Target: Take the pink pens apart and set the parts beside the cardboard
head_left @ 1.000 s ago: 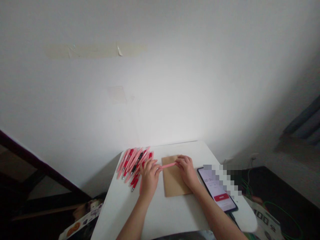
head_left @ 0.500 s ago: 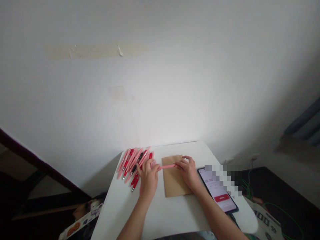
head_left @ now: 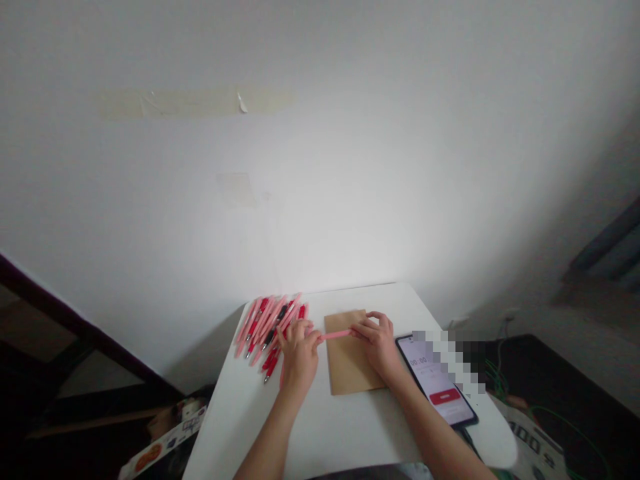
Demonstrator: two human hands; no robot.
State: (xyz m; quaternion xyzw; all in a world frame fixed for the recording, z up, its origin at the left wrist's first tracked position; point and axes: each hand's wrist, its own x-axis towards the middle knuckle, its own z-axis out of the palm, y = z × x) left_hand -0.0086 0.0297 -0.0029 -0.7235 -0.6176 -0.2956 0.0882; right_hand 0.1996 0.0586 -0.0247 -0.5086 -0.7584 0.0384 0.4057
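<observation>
A pink pen (head_left: 336, 334) is stretched level between my two hands, one end in each. My left hand (head_left: 300, 355) pinches its left end, beside a pile of pens (head_left: 265, 327) in pink, red and black. My right hand (head_left: 376, 343) grips the right end with thumb and fingers, above a brown kraft-paper notebook or envelope (head_left: 353, 370); I cannot tell which. The pen crosses over the upper part of this brown item. Fingers hide both tips of the pen, and my left hand covers part of the pile.
A phone (head_left: 443, 383) showing a timer lies at the right of the white table (head_left: 345, 433), close to my right forearm. The wall (head_left: 350, 200) rises behind the table's back edge. Green cables (head_left: 500, 383) and a printed bag (head_left: 535, 440) are at the lower right.
Almost nothing differs. The whole view has shifted very slightly, and both hands keep the same hold on the pink pen.
</observation>
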